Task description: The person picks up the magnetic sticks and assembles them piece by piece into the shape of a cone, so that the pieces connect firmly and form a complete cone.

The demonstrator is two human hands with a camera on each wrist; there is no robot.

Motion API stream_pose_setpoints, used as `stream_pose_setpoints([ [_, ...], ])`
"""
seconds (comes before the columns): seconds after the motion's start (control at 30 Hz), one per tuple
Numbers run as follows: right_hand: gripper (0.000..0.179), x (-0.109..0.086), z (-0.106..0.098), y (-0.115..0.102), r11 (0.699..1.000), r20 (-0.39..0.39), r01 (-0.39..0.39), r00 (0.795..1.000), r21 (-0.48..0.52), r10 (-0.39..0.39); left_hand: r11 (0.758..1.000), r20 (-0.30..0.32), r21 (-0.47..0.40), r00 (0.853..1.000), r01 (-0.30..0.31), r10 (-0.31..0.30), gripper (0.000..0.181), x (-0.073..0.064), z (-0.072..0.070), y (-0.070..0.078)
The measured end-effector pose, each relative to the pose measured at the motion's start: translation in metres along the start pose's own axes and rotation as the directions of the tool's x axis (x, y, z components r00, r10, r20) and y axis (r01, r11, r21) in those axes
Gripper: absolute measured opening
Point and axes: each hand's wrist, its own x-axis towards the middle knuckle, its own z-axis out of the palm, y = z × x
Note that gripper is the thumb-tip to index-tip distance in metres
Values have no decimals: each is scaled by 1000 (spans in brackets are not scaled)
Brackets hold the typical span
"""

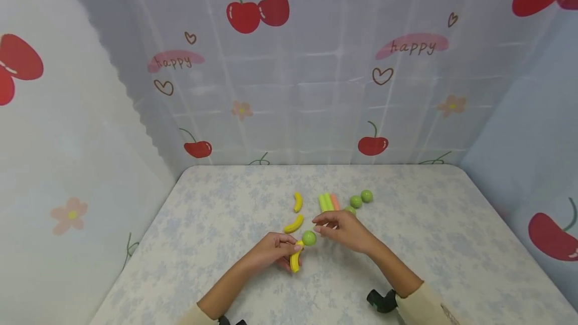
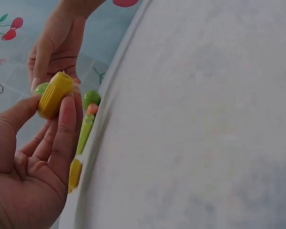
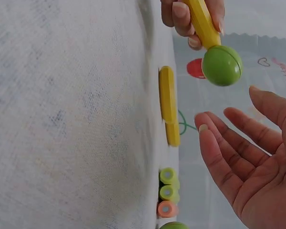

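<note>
Left hand (image 1: 276, 252): a yellow curved piece (image 1: 295, 261) is pinched between thumb and fingers, raised off the table (image 1: 217, 202). Green ball (image 1: 309, 238): seated against the far end of that piece; the means of attachment cannot be told. Right hand (image 1: 345, 230): empty, thumb held apart from loosely bent fingers, just beside the ball but not touching it. Beyond: two loose yellow pieces (image 1: 294, 224), two pale green tubes (image 1: 326, 202) with an orange tube (image 1: 334, 202) alongside, and three more green balls (image 1: 356, 201), all laid on the table.

Risks, as judged: the ball may be dislodged and sent rolling if it is knocked by the right fingertips or if the yellow piece is tilted sharply; the loose balls could be scattered by a brushing wrist.

Writing: "happy" is printed twice on the cherry-patterned backdrop (image 1: 311, 84). No brand can be read; the right sleeve's mark (image 1: 449, 313) is illegible.
</note>
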Motion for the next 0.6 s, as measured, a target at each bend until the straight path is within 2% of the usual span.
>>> stream_pose_setpoints([
  [0.23, 22, 21, 8, 6, 992, -10, 35, 999, -124, -37, 999, 58, -33, 998, 35, -33, 35, -14, -20, -17],
  [0.4, 21, 35, 19, 6, 973, 32, 112, 994, -203, -107, 998, 114, -46, 993, 31, -25, 34, -18, -29, -25],
  [0.6, 29, 54, 32, 4, 938, 108, 156, 986, -311, -128, 997, 163, -71, 987, 9, 2, 35, -19, -36, -27],
])
